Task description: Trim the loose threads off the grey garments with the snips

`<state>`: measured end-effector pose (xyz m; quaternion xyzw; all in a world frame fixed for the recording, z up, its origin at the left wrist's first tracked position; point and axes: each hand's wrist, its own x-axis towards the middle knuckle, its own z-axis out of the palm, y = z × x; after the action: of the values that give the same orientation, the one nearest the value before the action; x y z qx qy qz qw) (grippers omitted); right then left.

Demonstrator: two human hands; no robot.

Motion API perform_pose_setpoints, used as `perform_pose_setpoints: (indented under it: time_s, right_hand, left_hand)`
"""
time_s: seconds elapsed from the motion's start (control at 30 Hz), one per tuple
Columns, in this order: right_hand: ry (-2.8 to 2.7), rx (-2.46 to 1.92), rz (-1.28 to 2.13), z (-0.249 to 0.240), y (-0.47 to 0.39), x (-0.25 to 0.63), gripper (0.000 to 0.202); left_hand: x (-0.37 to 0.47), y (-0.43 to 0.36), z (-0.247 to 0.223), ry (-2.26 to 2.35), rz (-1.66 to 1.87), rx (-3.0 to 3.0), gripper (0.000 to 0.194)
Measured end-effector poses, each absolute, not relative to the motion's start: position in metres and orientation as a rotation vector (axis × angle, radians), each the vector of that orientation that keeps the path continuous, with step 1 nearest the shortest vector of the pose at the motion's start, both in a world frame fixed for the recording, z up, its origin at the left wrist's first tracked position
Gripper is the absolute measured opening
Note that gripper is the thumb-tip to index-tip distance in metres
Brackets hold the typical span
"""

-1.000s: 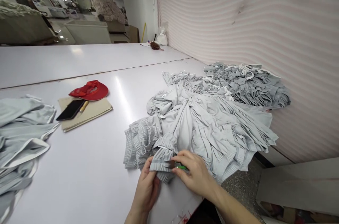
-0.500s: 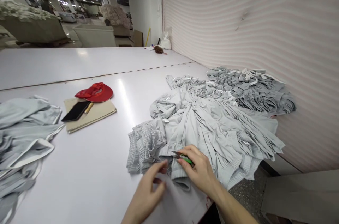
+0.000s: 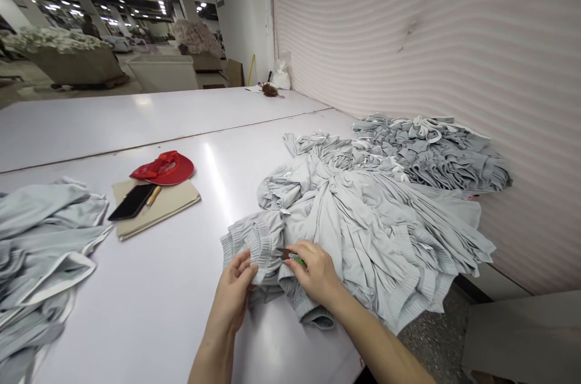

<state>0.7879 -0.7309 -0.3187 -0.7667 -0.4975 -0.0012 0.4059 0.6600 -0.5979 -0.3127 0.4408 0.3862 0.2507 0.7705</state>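
Observation:
Light grey garments with gathered elastic edges (image 3: pixel 262 239) lie bunched at the front end of a large grey pile (image 3: pixel 358 208). My left hand (image 3: pixel 233 290) is at the near side of this bunch, its thumb and fingers closed on the gathered edge; whether a loose thread is also between them is too small to tell. In my right hand (image 3: pixel 315 272) is a small pair of thread snips (image 3: pixel 295 258) with a green handle. Their dark blades point left, close over the garment and a short way from my left fingertips. The right fingers partly cover the handle.
More grey garments with white trim (image 3: pixel 49 239) lie at the left. A red cap (image 3: pixel 170 167), a black phone (image 3: pixel 131 202) and a tool with a yellow handle (image 3: pixel 153 195) rest on folded beige material (image 3: pixel 157 219). Darker garments (image 3: pixel 454 157) are stacked against the striped sheet (image 3: pixel 408 39).
My left hand has moved up and left onto the gathered edge and closed on it. My right hand has carried the snips left, toward it. The view has tilted slightly.

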Motion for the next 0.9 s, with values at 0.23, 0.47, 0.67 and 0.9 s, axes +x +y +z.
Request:
perform_pose_setpoints:
  time_s: [0.23, 0.47, 0.67, 0.9]
  right_hand:
    - [-1.234, -1.870, 0.067, -0.316, -0.723, 0.783, 0.016]
    - [-1.227, -1.836, 0.065, -0.311, -0.732, 0.781, 0.017]
    - [-1.263, -1.893, -0.066, -0.308, -0.732, 0.775, 0.017]
    - [-1.262, -1.873, -0.031, -0.307, -0.736, 0.777, 0.017]
  left_hand:
    - [0.655, -0.604, -0.305, 0.804, 0.472, 0.656, 0.040]
    - [0.653, -0.609, -0.305, 0.746, 0.440, 0.673, 0.037]
    - [0.653, -0.616, -0.303, 0.802, 0.494, 0.720, 0.037]
    - [0.652, -0.618, -0.303, 0.806, 0.509, 0.661, 0.038]
